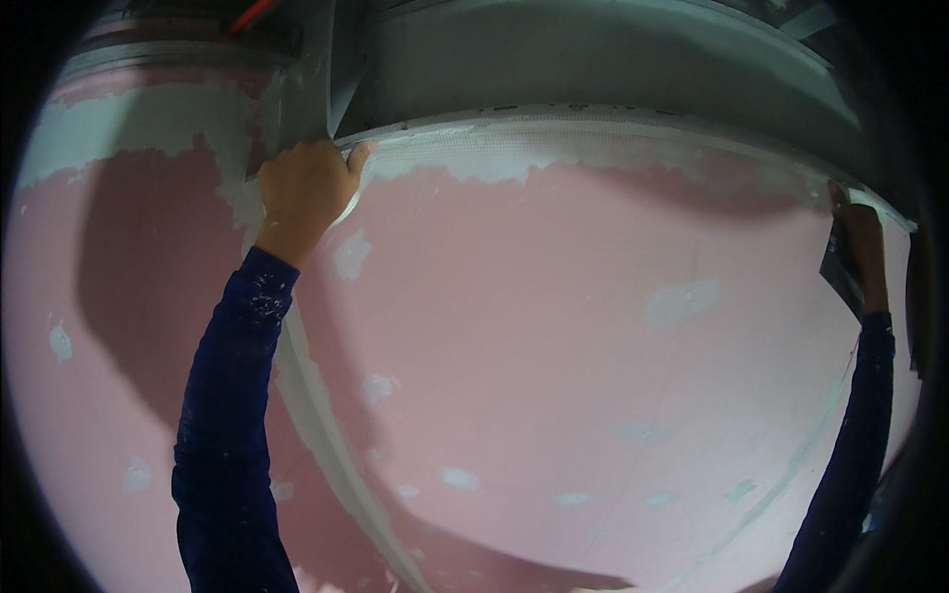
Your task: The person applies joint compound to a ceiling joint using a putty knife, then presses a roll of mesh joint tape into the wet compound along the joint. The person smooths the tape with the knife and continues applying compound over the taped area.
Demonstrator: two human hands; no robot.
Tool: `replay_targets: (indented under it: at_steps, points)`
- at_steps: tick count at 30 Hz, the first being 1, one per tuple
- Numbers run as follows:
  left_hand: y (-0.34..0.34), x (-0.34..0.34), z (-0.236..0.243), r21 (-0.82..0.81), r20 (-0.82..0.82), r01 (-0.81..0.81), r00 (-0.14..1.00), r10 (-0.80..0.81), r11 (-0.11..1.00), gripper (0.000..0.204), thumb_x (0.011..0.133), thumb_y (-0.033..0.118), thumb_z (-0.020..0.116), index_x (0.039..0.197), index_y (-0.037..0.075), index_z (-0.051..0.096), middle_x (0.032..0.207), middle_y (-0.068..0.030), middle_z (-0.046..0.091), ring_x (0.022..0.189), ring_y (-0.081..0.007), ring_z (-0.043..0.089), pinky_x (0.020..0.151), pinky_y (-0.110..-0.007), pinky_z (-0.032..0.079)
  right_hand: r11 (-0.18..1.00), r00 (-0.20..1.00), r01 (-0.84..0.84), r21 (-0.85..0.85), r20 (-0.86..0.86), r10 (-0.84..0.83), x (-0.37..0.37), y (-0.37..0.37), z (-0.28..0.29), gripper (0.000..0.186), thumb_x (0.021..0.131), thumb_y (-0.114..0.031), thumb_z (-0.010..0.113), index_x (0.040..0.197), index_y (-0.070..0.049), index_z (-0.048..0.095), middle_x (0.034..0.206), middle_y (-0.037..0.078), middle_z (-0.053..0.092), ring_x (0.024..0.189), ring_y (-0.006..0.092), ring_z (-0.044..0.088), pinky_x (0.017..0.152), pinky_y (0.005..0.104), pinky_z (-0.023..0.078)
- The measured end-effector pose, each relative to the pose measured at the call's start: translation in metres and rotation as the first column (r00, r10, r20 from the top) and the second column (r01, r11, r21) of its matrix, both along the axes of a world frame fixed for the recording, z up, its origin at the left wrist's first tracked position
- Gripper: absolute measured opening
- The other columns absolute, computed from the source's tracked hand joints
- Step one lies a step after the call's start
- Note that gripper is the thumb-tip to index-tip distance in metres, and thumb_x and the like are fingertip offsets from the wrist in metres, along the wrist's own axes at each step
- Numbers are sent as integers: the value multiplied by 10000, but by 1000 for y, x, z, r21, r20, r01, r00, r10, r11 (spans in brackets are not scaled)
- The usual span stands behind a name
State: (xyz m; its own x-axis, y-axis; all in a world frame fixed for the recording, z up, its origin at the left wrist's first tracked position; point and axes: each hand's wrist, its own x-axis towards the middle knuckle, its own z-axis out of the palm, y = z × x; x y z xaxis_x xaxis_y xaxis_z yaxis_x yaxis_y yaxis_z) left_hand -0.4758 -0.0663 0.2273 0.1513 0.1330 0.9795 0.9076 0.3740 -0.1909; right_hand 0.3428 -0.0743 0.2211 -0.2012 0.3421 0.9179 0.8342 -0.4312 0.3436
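Note:
High on the pink wallboard (554, 326), a strip of white mesh joint tape (593, 139) runs along the top edge over pale joint compound (484, 163). My left hand (308, 193) is closed at the strip's left end, its thumb toward the tape. A curved white edge shows below that thumb, like part of a tape roll; the palm hides the rest. Far to the right, my right hand (864, 242) is raised to the same top edge. It grips a dark, flat-bladed taping knife (839, 267), whose handle is mostly covered by the fingers.
A grey metal beam (613, 69) crosses above the wallboard, with an upright metal piece (304, 84) beside my left hand. A compound-covered seam (321, 415) runs down the wall. Dried compound patches (682, 300) dot the board. An orange pipe-like piece (251, 16) shows at the upper left.

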Motion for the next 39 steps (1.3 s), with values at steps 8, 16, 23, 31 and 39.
replay_targets:
  at_steps: [8,16,23,31,39]
  points:
    - [-9,11,3,-60,46,-15,999,18,998,674,985,647,555,675,75,734,645,-150,708,610,-327,736,552,-427,572,996,996,73,41,55,-75,4,1,-5,635,990,-48,589,1579,-241,449,845,181,671,728,307,678,646,466,538]
    - [-12,18,6,-102,104,-7,994,17,995,656,958,655,594,735,62,764,724,-176,738,697,-348,757,625,-436,595,999,999,-36,35,-16,37,-3,-1,-7,572,1029,-94,556,1560,-279,454,960,186,714,790,320,707,737,452,576]
    - [-14,17,7,-158,144,32,989,-9,987,712,965,693,550,796,40,778,774,-205,746,764,-386,758,691,-482,599,992,990,77,97,-127,-65,-50,-22,-23,625,981,-8,543,1549,-255,463,1014,171,712,881,327,716,784,441,599]
    - [-15,21,4,-124,193,7,981,18,992,719,994,678,497,851,32,777,876,-205,760,853,-396,752,731,-485,590,623,617,-781,50,-98,781,-299,-69,-65,229,985,-202,652,1171,-88,719,983,171,750,847,381,710,774,454,569]
    - [-20,20,6,-153,178,-11,983,39,988,723,995,676,505,905,10,769,906,-240,748,879,-429,741,761,-514,586,777,781,-622,-100,-9,624,-419,-53,-39,536,1014,-301,625,1529,-209,508,972,121,745,736,277,733,747,424,598]
